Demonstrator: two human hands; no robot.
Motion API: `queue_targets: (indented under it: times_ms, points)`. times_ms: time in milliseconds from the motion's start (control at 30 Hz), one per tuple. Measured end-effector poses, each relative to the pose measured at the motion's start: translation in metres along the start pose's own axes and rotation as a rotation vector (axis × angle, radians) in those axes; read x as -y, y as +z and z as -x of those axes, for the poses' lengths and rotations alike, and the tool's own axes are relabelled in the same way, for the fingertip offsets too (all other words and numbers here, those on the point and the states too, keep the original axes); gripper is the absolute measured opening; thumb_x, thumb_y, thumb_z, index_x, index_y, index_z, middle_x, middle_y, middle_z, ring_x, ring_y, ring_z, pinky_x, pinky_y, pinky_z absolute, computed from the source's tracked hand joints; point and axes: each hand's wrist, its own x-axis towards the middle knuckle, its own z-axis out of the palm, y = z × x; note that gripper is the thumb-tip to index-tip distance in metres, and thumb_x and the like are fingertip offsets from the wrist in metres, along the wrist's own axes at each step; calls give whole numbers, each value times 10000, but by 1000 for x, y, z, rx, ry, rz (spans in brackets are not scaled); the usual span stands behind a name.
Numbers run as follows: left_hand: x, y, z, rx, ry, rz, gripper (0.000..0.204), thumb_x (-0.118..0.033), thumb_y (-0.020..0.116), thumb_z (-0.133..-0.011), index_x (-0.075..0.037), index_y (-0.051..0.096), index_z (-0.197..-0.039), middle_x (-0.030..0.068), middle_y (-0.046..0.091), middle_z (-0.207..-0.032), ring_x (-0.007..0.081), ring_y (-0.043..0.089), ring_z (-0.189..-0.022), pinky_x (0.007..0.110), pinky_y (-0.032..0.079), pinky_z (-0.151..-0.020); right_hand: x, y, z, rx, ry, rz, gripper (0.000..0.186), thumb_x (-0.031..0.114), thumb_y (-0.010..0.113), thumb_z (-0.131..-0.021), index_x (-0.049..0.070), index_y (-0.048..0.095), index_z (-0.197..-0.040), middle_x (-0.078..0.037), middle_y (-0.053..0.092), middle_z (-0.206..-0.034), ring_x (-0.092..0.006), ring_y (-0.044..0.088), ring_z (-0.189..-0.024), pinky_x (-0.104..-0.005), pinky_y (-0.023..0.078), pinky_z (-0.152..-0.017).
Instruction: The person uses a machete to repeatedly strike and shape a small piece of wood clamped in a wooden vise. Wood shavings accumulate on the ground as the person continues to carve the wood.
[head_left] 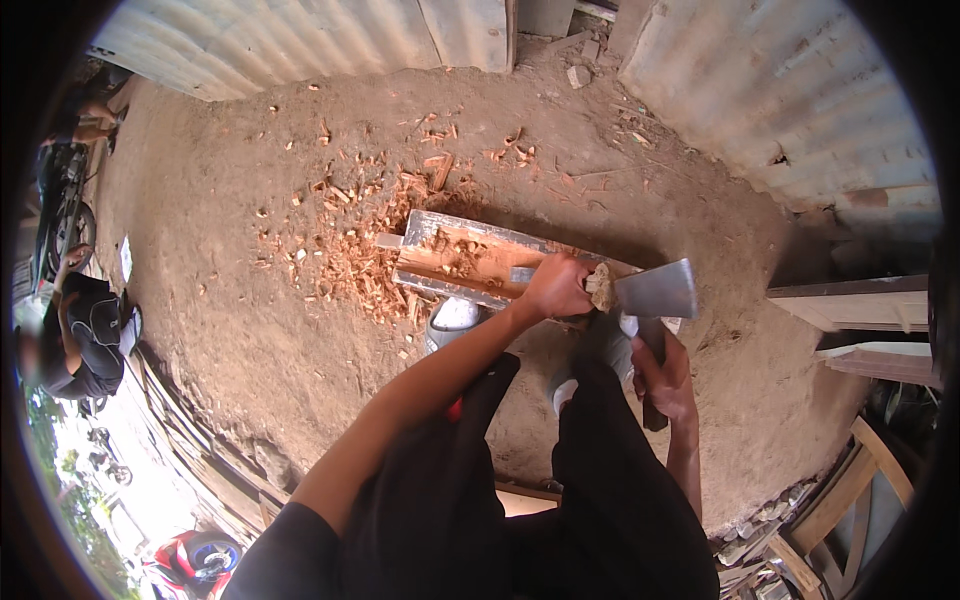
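No packages, labels, signs or screens show anywhere in this view.

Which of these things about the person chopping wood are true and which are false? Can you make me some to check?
1. The right hand holds the handle of a hatchet. True.
2. The left hand holds a small chunk of wood against the blade. True.
3. The ground is covered in green grass. False: it is bare brown dirt.
4. Wood chips lie scattered beside the carved wooden block. True.
5. The walls behind are red brick. False: they are pale corrugated sheets.
6. Both hands are empty. False: each hand grips something.
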Motion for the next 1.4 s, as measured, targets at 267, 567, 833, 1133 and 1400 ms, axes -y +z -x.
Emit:
queue_targets:
  times_ms: [267, 567, 833, 1133, 1400]
  points:
    - [4, -5, 0, 18, 15, 5, 227, -253, 774, -667, -86, 719, -811, 214, 672, -724, 434, 678, -714, 475, 567, -662, -2, 11, -8, -80, -30, -74, 252, 260, 644, -1021, 27, 552, -988, -29, 524, -653, -114, 490, -439, -288, 396, -403]
    - [8, -11, 2, 204, 14, -213, 315, -326, 855, -648, -119, 731, -851, 159, 712, -761, 383, 708, -743, 447, 567, -671, -33, 3, -5, -22, 56, 169, 281, 250, 669, -1015, -3, 581, -1100, -37, 570, -630, -137, 555, -474, -309, 441, -437]
    - [5, -14, 7, 143, 167, -87, 279, -341, 774, -687, -133, 737, -869, 159, 720, -767, 367, 711, -715, 482, 563, -659, -22, 15, 13, -76, 0, -228, 260, 254, 624, -1035, 24, 531, -954, -41, 524, -647, -121, 509, -448, -270, 402, -407]
    - [15, -11, 13, 175, 218, -169, 333, -283, 785, -652, -105, 732, -928, 151, 711, -779, 376, 702, -735, 478, 554, -655, -28, 22, 10, -69, -62, 67, 237, 242, 658, -1014, 16, 616, -1070, -57, 621, -702, -142, 570, -531, -326, 453, -487]
    - [20, -18, -6, -113, 172, -60, 290, -261, 760, -649, -86, 700, -873, 189, 705, -818, 400, 702, -808, 473, 556, -720, -38, 31, 2, -115, -150, 142, 219, 236, 638, -1028, 19, 604, -1033, -49, 592, -675, -139, 567, -550, -328, 445, -503]
